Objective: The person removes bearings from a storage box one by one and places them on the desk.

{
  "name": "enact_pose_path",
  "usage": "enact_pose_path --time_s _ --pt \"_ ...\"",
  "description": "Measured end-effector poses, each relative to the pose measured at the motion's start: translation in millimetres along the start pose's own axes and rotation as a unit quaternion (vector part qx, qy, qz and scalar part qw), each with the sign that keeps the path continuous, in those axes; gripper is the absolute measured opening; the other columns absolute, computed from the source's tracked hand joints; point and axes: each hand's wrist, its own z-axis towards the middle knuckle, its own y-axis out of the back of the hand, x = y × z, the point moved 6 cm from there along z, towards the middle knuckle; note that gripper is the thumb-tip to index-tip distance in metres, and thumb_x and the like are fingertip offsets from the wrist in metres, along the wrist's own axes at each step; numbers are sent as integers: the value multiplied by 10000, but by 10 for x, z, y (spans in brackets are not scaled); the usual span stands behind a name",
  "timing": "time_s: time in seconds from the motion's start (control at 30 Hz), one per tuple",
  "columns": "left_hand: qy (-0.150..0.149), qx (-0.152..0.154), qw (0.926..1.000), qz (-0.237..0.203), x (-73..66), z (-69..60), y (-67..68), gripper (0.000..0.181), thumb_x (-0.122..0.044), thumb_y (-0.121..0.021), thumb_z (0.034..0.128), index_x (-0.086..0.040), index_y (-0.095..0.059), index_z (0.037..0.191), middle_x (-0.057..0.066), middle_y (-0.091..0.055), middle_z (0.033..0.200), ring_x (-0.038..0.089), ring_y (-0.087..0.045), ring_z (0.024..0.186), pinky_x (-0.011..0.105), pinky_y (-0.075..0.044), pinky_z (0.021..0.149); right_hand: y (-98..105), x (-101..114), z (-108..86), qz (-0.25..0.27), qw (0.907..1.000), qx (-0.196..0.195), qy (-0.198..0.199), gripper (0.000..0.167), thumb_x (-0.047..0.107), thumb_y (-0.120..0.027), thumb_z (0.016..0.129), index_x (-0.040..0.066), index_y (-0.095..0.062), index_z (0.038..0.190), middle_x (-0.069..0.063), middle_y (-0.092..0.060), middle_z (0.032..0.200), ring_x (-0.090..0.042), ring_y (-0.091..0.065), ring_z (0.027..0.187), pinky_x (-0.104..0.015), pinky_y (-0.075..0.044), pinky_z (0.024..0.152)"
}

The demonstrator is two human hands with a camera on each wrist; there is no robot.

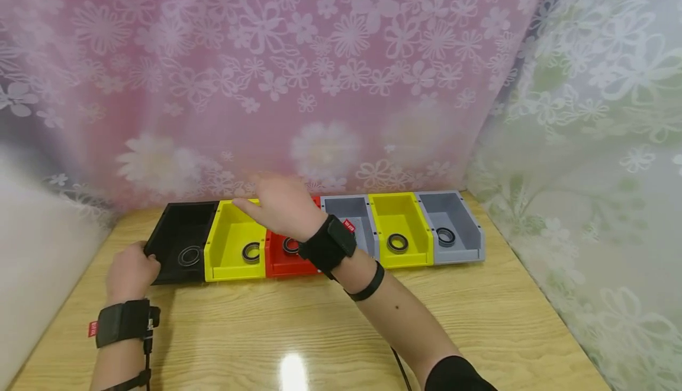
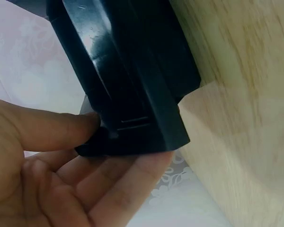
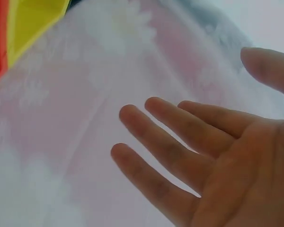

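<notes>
My left hand [image 1: 131, 269] grips the left front of the black bin [image 1: 183, 216], the leftmost in a row. In the left wrist view the thumb [image 2: 61, 128] lies on one side of the bin's wall and the fingers curl under its end. A bearing [image 1: 189, 256] lies in that bin. My right hand [image 1: 288, 206] is in the air over the yellow bin [image 1: 234, 225] and the red bin [image 1: 293, 268], hiding parts of both. In the right wrist view its fingers [image 3: 165, 146] are spread, holding nothing. Bearings lie in the yellow bin and the red bin.
Right of the red bin stand a grey bin [image 1: 343, 206], partly behind my right wrist, a second yellow bin [image 1: 402, 216] with a bearing [image 1: 397, 243], and another grey bin [image 1: 453, 216] with a bearing [image 1: 445, 236]. A pink floral curtain [image 1: 319, 83] hangs behind the wooden table [image 1: 229, 332].
</notes>
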Motion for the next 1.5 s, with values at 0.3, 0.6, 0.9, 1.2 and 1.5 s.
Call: enact_pose_path --time_s 0.3,0.6,0.9,1.2,1.5 --pt "87 45 10000 -5 3 -16 48 418 -38 -527 932 213 -543 1266 444 -603 1046 577 -619 831 619 -516 665 -572 526 391 -522 9963 616 296 599 534 -549 1034 186 -510 1520 62 -682 1293 -81 -671 1075 -218 -533 835" --pt "183 397 9990 -103 42 13 68 495 -64 -541 946 250 -484 1324 454 -593 1088 497 -629 790 523 -527 630 -1390 848 584 -629 9915 1060 427 561 488 -609 1020 224 -533 1509 108 -627 1376 -22 -604 1211 -154 -497 909" --pt "269 440 9986 -70 69 10 52 505 -71 -538 955 233 -475 1353 472 -558 1178 558 -618 867 542 -533 666 -1907 928 719 -1504 9801 1165 564 295 475 -600 1026 288 -686 1237 142 -646 1143 -6 -591 1083 -171 -404 981" --pt "174 363 9992 -67 76 -1 67 492 -60 -519 944 242 -487 1332 468 -566 1165 563 -611 869 560 -525 681 -2210 1040 880 -2333 9637 1285 167 310 502 -553 1033 340 -671 1270 142 -594 1307 -10 -552 1151 -231 -365 931" --pt "131 389 9991 -94 77 -6 51 501 -67 -510 960 243 -466 1351 455 -584 1116 485 -612 764 488 -507 607 -2313 1059 968 -2243 9607 1590 -381 96 453 -646 1000 407 -730 1008 226 -695 946 4 -608 888 -267 -325 970"
